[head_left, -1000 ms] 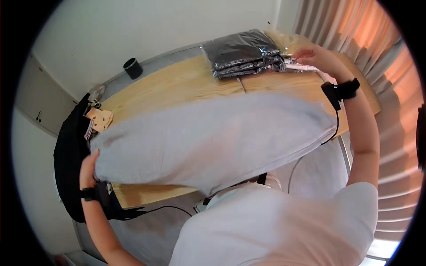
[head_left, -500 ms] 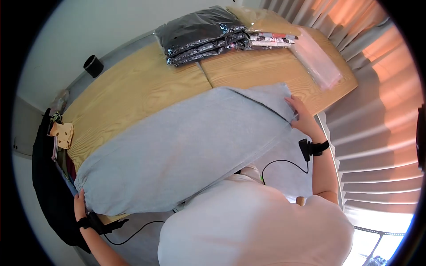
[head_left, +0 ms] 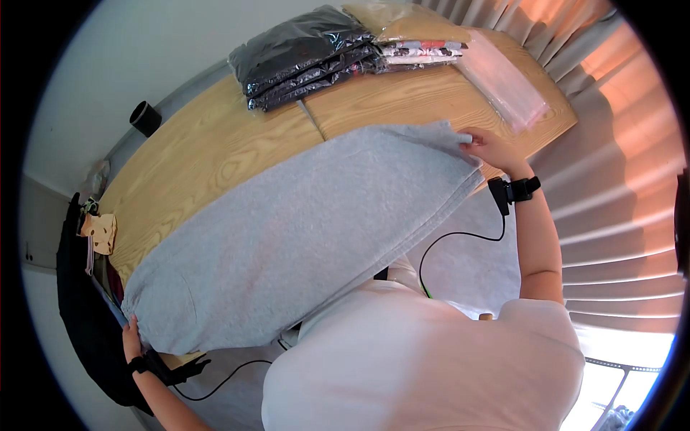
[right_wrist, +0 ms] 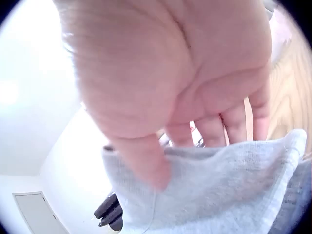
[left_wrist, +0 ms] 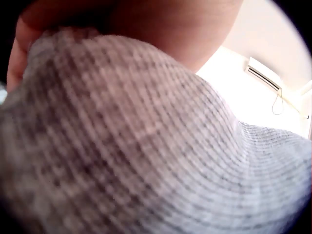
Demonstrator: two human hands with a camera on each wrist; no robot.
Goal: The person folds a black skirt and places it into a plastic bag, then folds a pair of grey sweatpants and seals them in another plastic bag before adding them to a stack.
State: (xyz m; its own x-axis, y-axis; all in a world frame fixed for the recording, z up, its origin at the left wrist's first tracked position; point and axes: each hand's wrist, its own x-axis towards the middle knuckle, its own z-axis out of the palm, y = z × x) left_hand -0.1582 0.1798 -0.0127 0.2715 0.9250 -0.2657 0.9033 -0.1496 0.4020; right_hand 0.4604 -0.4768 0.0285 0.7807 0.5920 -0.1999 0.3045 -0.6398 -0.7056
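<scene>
A long light grey knit garment [head_left: 302, 223] lies spread across the near side of the table, its full cut hidden by how it is folded. My left hand [head_left: 131, 342] grips its gathered end at the left table edge. In the left wrist view, ribbed cloth [left_wrist: 131, 131] fills the front, with fingers [left_wrist: 16, 61] behind it. At the other end, my right hand [head_left: 497, 151] pinches the open hem. The right wrist view has the thumb [right_wrist: 148, 163] on the near face of the cloth and the other fingers behind it.
Dark garments in clear plastic bags [head_left: 302, 54] are stacked at the back of the wooden table [head_left: 215, 169], beside patterned folded pieces [head_left: 420, 54] and a pinkish plastic packet [head_left: 507, 82]. A black bag [head_left: 75, 287] hangs at the left edge. A cable [head_left: 460, 233] runs from the right wrist.
The right hand came from the back stack to the garment's right end, then lifted the hem corner slightly away. The garment, blurred before, now lies flatter; its folded-over flap is opened out. The left hand keeps its hold.
</scene>
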